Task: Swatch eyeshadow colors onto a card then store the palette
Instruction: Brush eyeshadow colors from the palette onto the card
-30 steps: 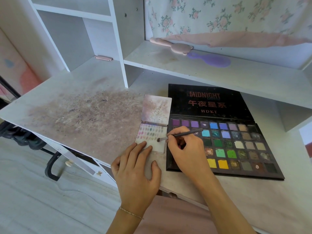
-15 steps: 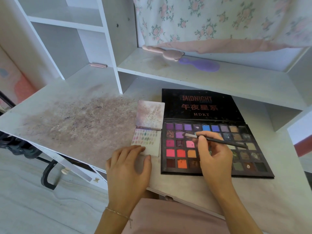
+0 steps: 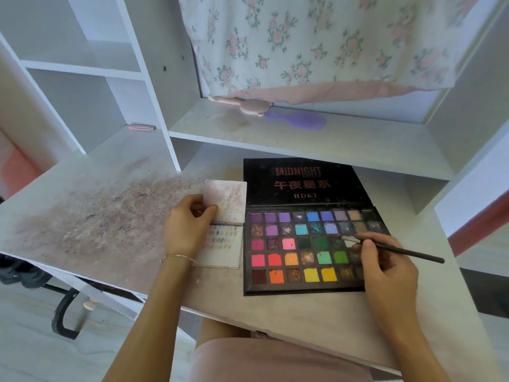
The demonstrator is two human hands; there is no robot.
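A black eyeshadow palette lies open on the desk, its lid flat behind the rows of coloured pans. To its left lies a small folded card with rows of faint swatches on its lower leaf. My left hand pinches the left edge of the card's raised upper leaf. My right hand holds a thin black brush, and its bristle tip sits over the pans in the palette's right half.
The desk top is stained with powder at the left. A shelf behind the palette carries a pink comb and a purple hairbrush. A floral cloth hangs above it. A pink clip lies in the left cubby.
My left hand has moved up from the card's lower leaf and taken hold of its upper leaf. My right hand has carried the brush from the card to the palette's right half.
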